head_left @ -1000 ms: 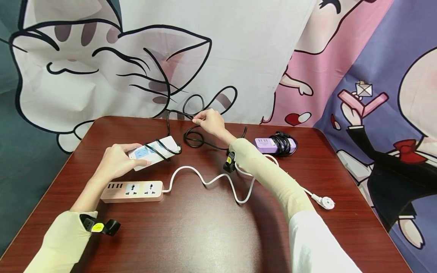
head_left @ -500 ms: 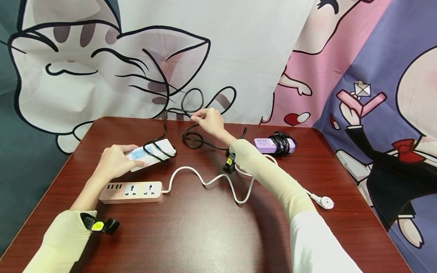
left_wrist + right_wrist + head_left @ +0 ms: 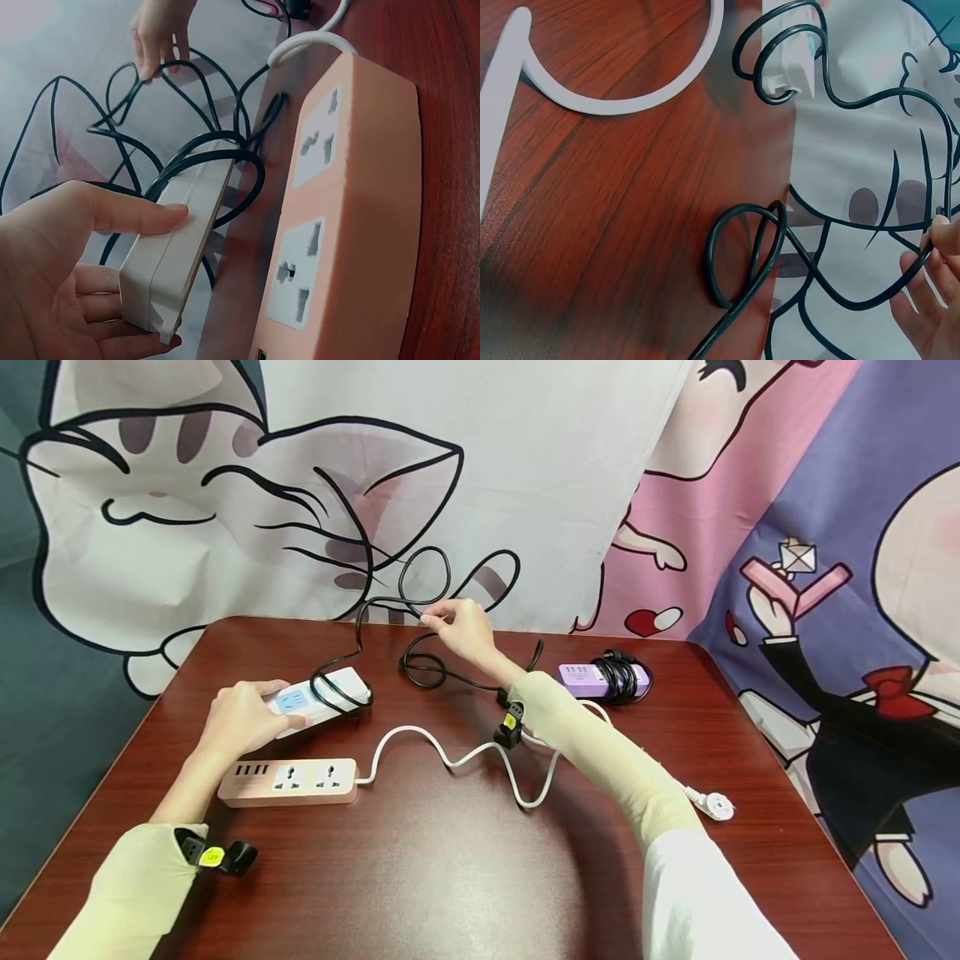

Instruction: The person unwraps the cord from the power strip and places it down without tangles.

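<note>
My left hand (image 3: 242,717) grips one end of a white power strip (image 3: 352,682) with pale blue sockets, thumb on one side and fingers on the other in the left wrist view. It is raised and tilted. Black cord (image 3: 210,156) loops round its far end. Near the table's back edge, my right hand (image 3: 467,628) pinches a stretch of that cord (image 3: 859,304) between thumb and fingers. Slack loops stand up beyond the fingers, and a small coil of cord (image 3: 424,670) lies on the table below.
A beige power strip (image 3: 247,789) lies just in front of my left hand. Its white cord (image 3: 459,763) snakes rightward under my right arm to a white plug (image 3: 718,807). Back right sits a purple power strip (image 3: 583,675) wound with black cord (image 3: 621,683). A printed curtain (image 3: 555,510) hangs behind.
My left hand has drawn the white power strip leftward and slightly down. The cord between it and my right hand has shifted left. My right hand stays nearly in place.
</note>
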Demonstrator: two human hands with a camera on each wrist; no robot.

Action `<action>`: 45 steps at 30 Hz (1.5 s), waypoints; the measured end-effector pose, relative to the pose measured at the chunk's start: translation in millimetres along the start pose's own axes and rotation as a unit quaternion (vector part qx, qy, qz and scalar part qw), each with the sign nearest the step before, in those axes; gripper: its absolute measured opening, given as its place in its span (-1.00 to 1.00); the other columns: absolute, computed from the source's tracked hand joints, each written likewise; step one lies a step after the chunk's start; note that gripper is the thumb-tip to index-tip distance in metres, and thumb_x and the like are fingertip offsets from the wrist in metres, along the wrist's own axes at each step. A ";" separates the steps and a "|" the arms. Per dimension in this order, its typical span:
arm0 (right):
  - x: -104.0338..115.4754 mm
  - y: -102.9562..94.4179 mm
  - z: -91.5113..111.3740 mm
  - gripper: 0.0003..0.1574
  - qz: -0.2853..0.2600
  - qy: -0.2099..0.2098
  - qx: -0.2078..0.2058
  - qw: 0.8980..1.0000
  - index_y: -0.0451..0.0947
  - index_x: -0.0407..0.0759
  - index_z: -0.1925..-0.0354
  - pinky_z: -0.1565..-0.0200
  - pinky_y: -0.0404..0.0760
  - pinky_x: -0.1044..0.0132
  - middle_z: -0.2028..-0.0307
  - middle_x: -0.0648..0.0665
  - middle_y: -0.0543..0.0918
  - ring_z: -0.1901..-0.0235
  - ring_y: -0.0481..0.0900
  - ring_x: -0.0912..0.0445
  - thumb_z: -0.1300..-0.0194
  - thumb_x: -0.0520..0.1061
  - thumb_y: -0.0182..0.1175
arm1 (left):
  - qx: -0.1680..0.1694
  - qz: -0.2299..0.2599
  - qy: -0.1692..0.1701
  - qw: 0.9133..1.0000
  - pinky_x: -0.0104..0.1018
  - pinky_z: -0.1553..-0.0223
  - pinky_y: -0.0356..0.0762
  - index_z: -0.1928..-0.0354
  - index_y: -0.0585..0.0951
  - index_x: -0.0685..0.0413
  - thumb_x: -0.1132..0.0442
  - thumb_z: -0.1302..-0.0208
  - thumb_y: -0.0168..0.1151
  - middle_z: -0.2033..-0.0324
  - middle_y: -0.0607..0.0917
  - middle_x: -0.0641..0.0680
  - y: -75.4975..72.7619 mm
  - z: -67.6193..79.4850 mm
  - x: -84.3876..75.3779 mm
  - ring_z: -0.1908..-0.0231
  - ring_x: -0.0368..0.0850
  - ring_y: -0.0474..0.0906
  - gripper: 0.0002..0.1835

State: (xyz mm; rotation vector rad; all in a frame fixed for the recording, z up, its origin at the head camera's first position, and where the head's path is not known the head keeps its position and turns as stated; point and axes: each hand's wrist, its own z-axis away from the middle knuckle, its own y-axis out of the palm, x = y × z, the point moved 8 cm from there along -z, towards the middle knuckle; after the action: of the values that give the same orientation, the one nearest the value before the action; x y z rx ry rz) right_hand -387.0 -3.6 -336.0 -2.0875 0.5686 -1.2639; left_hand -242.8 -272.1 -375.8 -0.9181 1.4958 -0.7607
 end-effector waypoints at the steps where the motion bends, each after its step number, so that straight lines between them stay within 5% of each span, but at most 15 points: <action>1: 0.2 -1.1 0.4 -0.81 -0.005 0.000 0.000 1.000 0.74 0.01 0.24 0.45 0.43 0.39 0.38 0.00 0.77 0.43 0.68 0.20 -0.26 0.02 0.27 | -0.001 -0.002 -0.001 1.000 -0.22 0.47 0.33 0.00 0.62 0.26 0.06 0.09 0.45 0.26 0.68 0.41 0.2 -0.3 1.0 0.36 0.21 0.56 -0.41; 15: 3.3 -13.7 7.1 -0.78 -0.045 -0.038 -0.004 0.998 0.74 -0.09 0.23 0.45 0.38 0.41 0.37 -0.05 0.78 0.40 0.70 0.17 -0.26 -0.02 0.27 | -0.021 -0.014 -0.022 0.999 -0.13 0.46 0.31 0.01 0.60 0.28 0.04 0.07 0.44 0.25 0.67 0.43 -0.9 -2.5 12.7 0.34 0.31 0.53 -0.40; 26: 1.5 -21.7 13.5 -0.80 -0.035 -0.048 0.004 0.998 0.73 -0.03 0.22 0.42 0.46 0.40 0.35 -0.02 0.77 0.38 0.69 0.20 -0.26 0.00 0.27 | -0.039 0.011 -0.081 0.996 0.05 0.30 0.35 -0.13 0.51 0.37 -0.01 -0.02 0.40 0.12 0.61 0.47 -3.3 -1.0 27.4 0.17 0.36 0.47 -0.28; 45: -11.8 -35.0 30.8 -0.79 -0.004 -0.023 0.019 1.000 0.73 0.02 0.22 0.38 0.51 0.30 0.38 -0.02 0.76 0.35 0.68 0.19 -0.24 0.05 0.29 | -0.101 0.051 -0.107 0.988 0.24 0.02 0.15 -0.14 0.50 0.39 -0.02 -0.10 0.33 0.08 0.59 0.51 -12.9 0.9 34.6 0.04 0.45 0.35 -0.31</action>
State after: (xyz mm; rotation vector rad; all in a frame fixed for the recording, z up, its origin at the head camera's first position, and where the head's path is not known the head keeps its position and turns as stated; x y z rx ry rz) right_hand -363.3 37.8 -329.4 -2.0844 0.5123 -1.2193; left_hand -241.3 -308.6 -381.4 -1.0309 1.4343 -0.4270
